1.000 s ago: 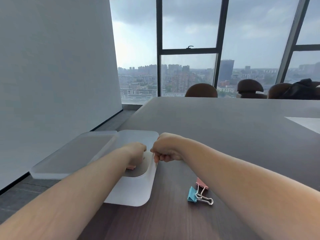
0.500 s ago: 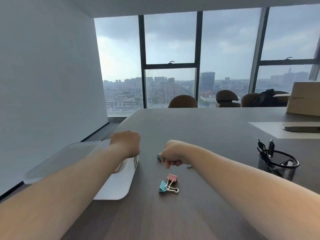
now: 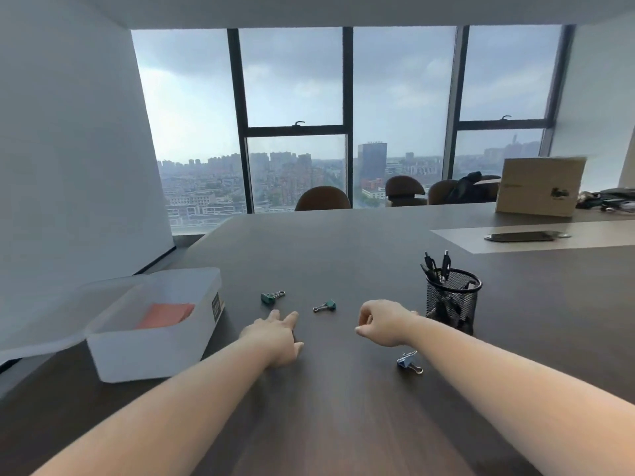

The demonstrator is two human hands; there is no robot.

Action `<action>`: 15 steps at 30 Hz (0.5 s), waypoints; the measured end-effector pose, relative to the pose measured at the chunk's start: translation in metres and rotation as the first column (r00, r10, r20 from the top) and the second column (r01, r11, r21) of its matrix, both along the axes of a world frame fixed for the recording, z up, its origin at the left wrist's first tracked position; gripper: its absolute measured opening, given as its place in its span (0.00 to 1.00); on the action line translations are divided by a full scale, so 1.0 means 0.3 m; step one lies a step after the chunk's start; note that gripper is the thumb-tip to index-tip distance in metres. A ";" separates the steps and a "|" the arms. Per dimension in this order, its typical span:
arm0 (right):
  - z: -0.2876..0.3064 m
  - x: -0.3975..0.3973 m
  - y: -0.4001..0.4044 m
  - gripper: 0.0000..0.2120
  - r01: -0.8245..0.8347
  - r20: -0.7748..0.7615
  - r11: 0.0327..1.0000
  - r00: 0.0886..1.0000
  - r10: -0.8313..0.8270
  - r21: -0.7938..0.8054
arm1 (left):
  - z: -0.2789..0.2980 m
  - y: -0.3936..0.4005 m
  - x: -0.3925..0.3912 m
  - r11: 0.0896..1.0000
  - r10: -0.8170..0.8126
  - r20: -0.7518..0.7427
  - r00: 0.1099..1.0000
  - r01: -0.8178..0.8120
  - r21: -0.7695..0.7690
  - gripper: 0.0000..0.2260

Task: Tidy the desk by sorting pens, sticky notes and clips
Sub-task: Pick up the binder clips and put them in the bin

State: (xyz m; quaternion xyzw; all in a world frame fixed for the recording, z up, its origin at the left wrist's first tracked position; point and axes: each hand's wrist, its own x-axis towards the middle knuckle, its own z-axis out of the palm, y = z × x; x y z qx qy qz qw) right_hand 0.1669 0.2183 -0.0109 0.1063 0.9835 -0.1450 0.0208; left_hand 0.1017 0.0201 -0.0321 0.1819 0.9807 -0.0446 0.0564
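A translucent white box (image 3: 144, 352) stands at the left of the dark desk (image 3: 343, 424), with pink sticky notes (image 3: 168, 314) lying inside it. Two green binder clips (image 3: 271, 297) (image 3: 326, 305) lie in the middle of the desk. A blue binder clip (image 3: 409, 361) rests beside my right forearm. A black mesh pen cup (image 3: 452, 302) holds black pens (image 3: 436, 264). My left hand (image 3: 275, 338) lies flat on the desk with fingers spread, just short of the green clips. My right hand (image 3: 381, 322) hovers left of the cup, fingers curled, nothing visible in them.
The box's lid (image 3: 41, 324) lies left of the box at the desk's edge. A cardboard box (image 3: 539, 187) and a dark flat phone (image 3: 522, 236) sit far right. Brown chairs (image 3: 323, 199) stand behind the desk by the window.
Both hands have left the white box and moved right to the middle of the desk. My left hand has opened flat. The view has swung right, bringing the pen cup and green clips in.
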 end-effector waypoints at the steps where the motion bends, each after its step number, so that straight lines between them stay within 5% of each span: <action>1: -0.021 0.003 0.019 0.12 0.022 -0.002 1.000 1.000 -0.022 0.022 | -0.005 0.005 0.003 1.000 0.010 -0.005 1.000 -0.010 -0.014 0.30; 6: -0.128 0.021 0.056 0.16 0.065 -0.092 0.990 0.994 -0.054 0.126 | -0.030 0.021 -0.014 0.999 0.039 -0.041 0.998 -0.040 -0.026 0.31; 11: -0.189 0.013 0.056 0.13 0.101 -0.395 0.994 0.916 -0.072 0.051 | -0.085 0.035 -0.054 0.999 0.028 -0.056 0.998 -0.026 0.046 0.27; 15: -0.208 -0.010 0.051 0.20 0.134 -0.443 0.986 0.893 -0.075 0.103 | -0.095 0.040 -0.067 0.991 0.003 -0.134 0.991 0.015 0.135 0.20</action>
